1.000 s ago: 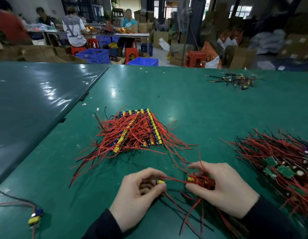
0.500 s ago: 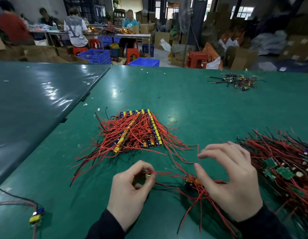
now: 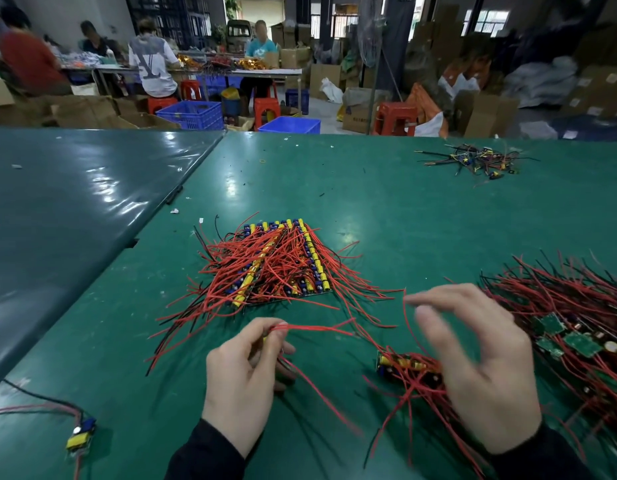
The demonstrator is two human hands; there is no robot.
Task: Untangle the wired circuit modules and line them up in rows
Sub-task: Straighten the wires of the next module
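Left hand (image 3: 243,372) pinches taut red wires (image 3: 312,328), seemingly teasing one module free, while right hand (image 3: 473,362) hovers open-fingered, blurred, over the small tangled red-wired module clump (image 3: 405,367) on the green worktop (image 3: 369,202).

Green table (image 3: 386,202), cardboard boxes (image 3: 487,114), red stools (image 3: 393,117) behind.

A single wide-angle view, worn on the person's head, looks forward and down over the green table (image 3: 386,209), close above its near edge. Straight lines bow toward the picture's borders. The table's near part fills the lower frame; beyond its far edge the view reaches a workshop floor with stools and boxes, probably level with seated workers there.
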